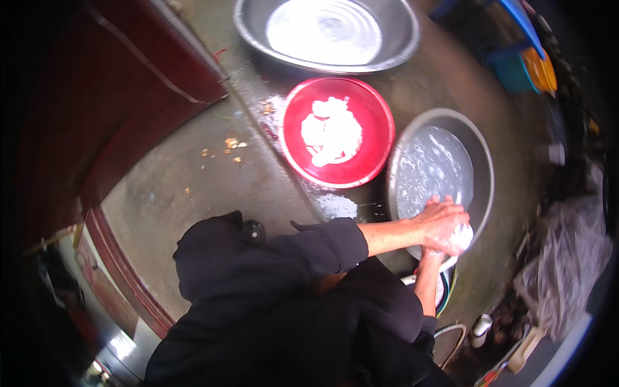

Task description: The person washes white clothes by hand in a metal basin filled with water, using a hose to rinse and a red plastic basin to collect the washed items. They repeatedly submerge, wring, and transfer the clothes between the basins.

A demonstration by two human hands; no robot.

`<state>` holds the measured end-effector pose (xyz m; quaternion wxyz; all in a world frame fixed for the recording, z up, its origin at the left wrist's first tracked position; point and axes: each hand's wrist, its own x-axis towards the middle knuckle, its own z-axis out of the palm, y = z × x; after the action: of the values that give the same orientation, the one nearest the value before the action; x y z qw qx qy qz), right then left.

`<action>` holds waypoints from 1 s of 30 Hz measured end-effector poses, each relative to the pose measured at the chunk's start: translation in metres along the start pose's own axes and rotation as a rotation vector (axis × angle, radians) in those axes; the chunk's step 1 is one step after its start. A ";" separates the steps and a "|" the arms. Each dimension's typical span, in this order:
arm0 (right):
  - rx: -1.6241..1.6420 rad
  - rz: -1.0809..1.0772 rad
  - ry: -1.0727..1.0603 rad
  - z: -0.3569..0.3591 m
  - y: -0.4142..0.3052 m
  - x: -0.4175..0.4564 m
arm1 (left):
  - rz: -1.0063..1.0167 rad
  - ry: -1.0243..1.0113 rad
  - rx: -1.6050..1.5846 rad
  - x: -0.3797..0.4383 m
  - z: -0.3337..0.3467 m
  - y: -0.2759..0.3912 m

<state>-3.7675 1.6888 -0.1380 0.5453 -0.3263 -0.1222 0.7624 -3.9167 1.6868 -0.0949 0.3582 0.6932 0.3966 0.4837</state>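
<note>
My left hand (442, 226) is wet and lies across the near rim of a grey basin (483, 159), fingers curled over a bunched white item (463, 237) that looks like wet cloth. Below it, my right hand (432, 252) presses up against the same white bundle; most of its fingers are hidden behind the left hand. Cloudy, sudsy water (433, 169) fills the basin's bottom. Left of it, a red plastic basin (379, 126) holds a heap of white cloth (333, 130), too bright to make out singly.
A large metal tub (244, 24) stands beyond the red basin. Spilled suds (336, 206) wet the concrete floor (169, 184). A hose (457, 329), a crumpled plastic sheet (563, 256) and a blue chair (522, 24) are at the right. A dark red door (121, 82) is at the left.
</note>
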 end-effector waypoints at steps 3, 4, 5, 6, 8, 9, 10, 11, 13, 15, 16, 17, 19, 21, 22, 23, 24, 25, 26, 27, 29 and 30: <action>-0.006 -0.031 -0.058 -0.003 -0.019 0.015 | -0.160 0.161 -0.329 -0.001 -0.019 0.000; -0.180 -0.101 0.063 0.008 -0.022 0.017 | -0.342 0.199 -0.481 -0.002 -0.022 -0.003; -0.351 -0.187 0.183 0.036 -0.025 0.014 | -0.513 0.228 -0.638 -0.001 -0.023 -0.007; -0.472 -0.254 0.198 0.043 -0.026 0.016 | -0.687 0.273 -0.808 -0.001 -0.022 -0.011; -0.841 -0.444 0.167 0.062 -0.027 0.015 | -0.839 0.406 -0.853 0.002 -0.012 -0.021; -0.987 -0.506 0.039 0.089 -0.018 0.010 | -0.916 0.473 -0.874 0.001 -0.010 -0.027; -1.179 -0.575 -0.016 0.099 -0.021 0.004 | -0.875 0.401 -0.986 -0.001 -0.010 -0.028; -1.378 -0.638 -0.071 0.105 -0.025 -0.002 | -0.984 0.390 -1.023 0.001 -0.017 -0.019; -1.541 -0.645 -0.139 0.113 -0.024 -0.003 | -0.974 0.238 -1.227 0.000 -0.019 -0.023; -1.805 -0.705 -0.238 0.119 -0.028 -0.004 | -1.037 0.155 -1.232 0.006 -0.019 -0.026; -1.839 -0.641 -0.264 0.121 -0.027 -0.006 | -0.993 0.150 -1.229 0.003 -0.018 -0.027; -1.855 -0.676 -0.373 0.125 -0.027 -0.005 | -0.968 0.150 -1.272 0.004 -0.003 -0.040; -1.965 -0.682 -0.515 0.135 -0.016 -0.003 | -0.872 0.086 -1.588 -0.005 0.038 -0.085; -2.055 -0.643 -0.629 0.127 -0.017 -0.003 | -0.990 -0.124 -1.208 -0.006 0.029 -0.075; -2.118 -0.578 -0.626 0.121 -0.019 -0.005 | -0.947 -0.271 -0.963 -0.013 0.017 -0.067; -2.145 -0.562 -0.645 0.112 -0.021 -0.004 | -0.880 -0.395 -0.719 -0.017 0.007 -0.060; -2.055 -0.520 -0.580 0.103 -0.023 -0.003 | -0.994 -0.359 -0.695 -0.014 0.004 -0.055; -1.963 -0.480 -0.516 0.093 -0.026 -0.003 | -1.107 -0.322 -0.667 -0.011 0.002 -0.050; -1.745 -0.407 -0.285 0.068 -0.031 0.000 | -1.224 -0.280 -0.635 -0.009 0.001 -0.046; -1.514 -0.331 -0.074 0.063 -0.030 -0.002 | -1.153 -0.324 -0.627 -0.006 -0.004 -0.050; -1.072 -0.339 0.110 0.049 -0.046 0.003 | -1.022 0.032 -0.782 0.005 0.008 -0.057; -0.772 -0.317 0.255 0.044 -0.045 0.001 | -0.798 0.018 -0.993 0.013 -0.011 -0.051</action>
<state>-3.7616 1.7147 -0.0803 0.5046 -0.5749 -0.3784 0.5212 -3.9343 1.7212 -0.1321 0.7860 0.2396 0.3559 0.4451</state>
